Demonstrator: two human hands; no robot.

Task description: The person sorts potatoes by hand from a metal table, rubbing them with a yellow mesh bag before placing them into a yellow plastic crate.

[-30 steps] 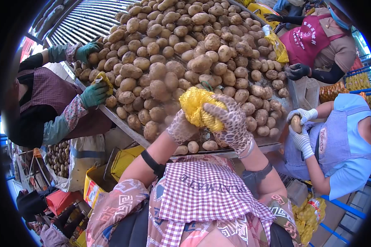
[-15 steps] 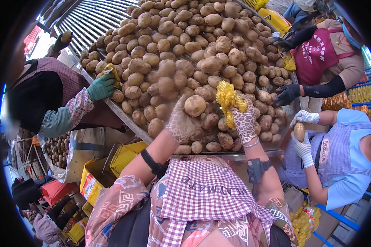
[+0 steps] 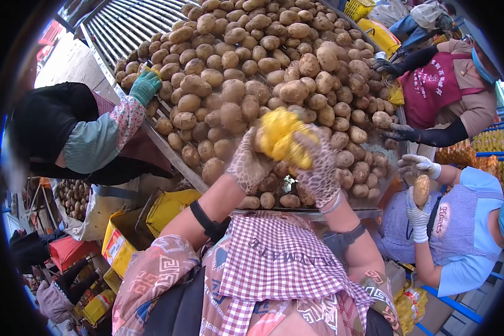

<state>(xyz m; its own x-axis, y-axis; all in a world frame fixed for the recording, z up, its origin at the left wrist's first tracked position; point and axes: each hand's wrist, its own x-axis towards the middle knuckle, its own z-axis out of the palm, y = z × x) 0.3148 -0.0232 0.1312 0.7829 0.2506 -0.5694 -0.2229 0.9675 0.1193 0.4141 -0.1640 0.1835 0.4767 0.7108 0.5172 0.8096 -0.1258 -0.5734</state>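
My left hand (image 3: 247,163), in a spotted glove, is closed at the front of the potato heap (image 3: 224,78). Its fingertips meet a yellow mesh bag (image 3: 283,134), which covers most of the potato in that hand. My right hand (image 3: 318,165), in a matching glove, is closed on the bunched mesh and slightly blurred by motion. Both hands are close together above the potatoes, with the bag between them.
A metal table rim (image 3: 313,213) runs before my apron, and a roller conveyor (image 3: 123,33) lies at far left. Co-workers stand on both sides: a green glove (image 3: 145,87) at left, a dark glove (image 3: 402,133) and a white glove holding a potato (image 3: 421,190) at right. Yellow crates (image 3: 123,241) stand lower left.
The mesh bag in my right hand has moved left and over the potato in my left hand. At left, a co-worker leans in and the green glove has moved up.
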